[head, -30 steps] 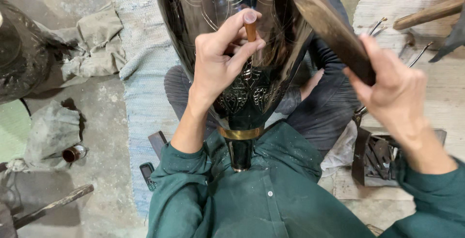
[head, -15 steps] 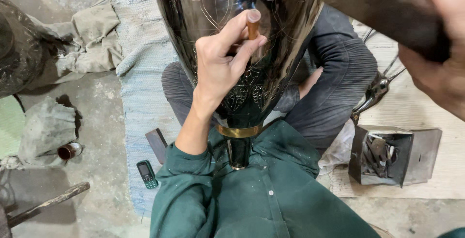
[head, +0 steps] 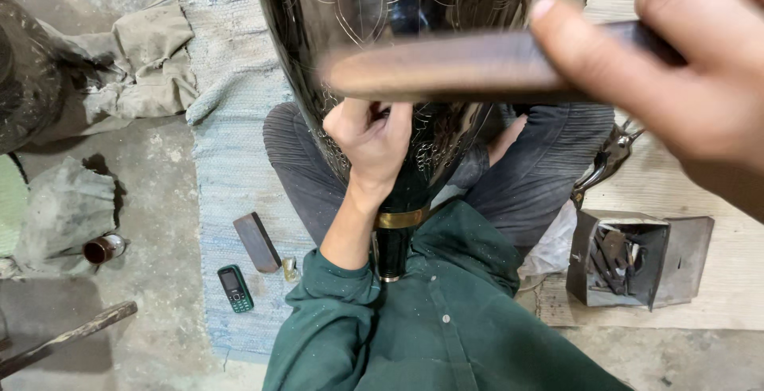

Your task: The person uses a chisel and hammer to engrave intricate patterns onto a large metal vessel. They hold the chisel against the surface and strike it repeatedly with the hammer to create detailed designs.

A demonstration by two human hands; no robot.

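His left hand (head: 372,138) is closed tight against the dark engraved vase (head: 398,17); the right hand (head: 676,81) grips a blurred wooden mallet (head: 446,69).

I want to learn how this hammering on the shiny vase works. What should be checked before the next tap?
1. Left hand pressed against the dark metal vase: ok.
2. A punch tool in the left hand: cannot tell, the fingers hide it.
3. Right hand gripping the wooden mallet: ok, fingers wrapped round the handle.
4. Mallet lined up over the left hand: cannot tell, it is blurred.
5. Vase braced between the legs, neck toward the green shirt: ok.
6. Mobile phone and dark block on the mat, apart from the vase: ok.
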